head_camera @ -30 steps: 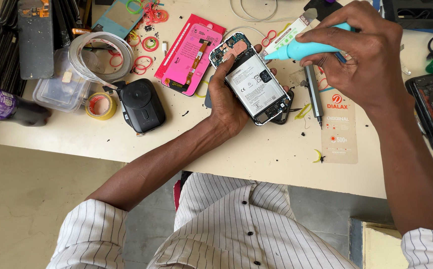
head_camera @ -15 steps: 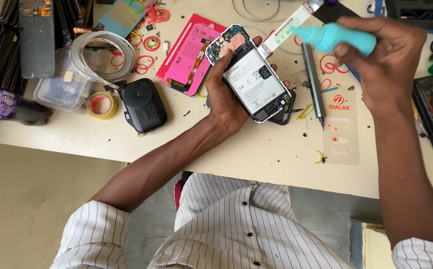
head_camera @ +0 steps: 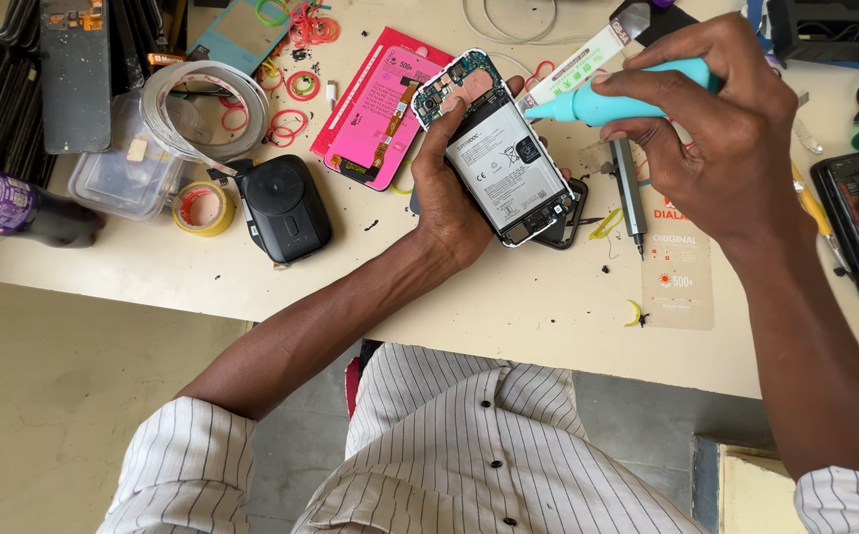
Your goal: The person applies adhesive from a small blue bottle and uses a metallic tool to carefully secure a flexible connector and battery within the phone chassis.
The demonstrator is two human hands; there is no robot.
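Two hands: both are being kept closed on things
Left hand [head_camera: 454, 198]: opened phone [head_camera: 503, 148] is being gripped above the table [head_camera: 548, 297];
Right hand [head_camera: 716, 138]: turquoise tool [head_camera: 607, 99] is being gripped, tip beside the phone's upper edge

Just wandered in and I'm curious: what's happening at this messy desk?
A person is working on an opened phone with its back cover off, so the battery and circuit board show. The left hand holds it above the cream table. The right hand holds a light blue pen-shaped tool, its tip at the phone's upper right edge. Around lie a pink phone package, a small black case, a yellow tape roll and coloured rubber bands.
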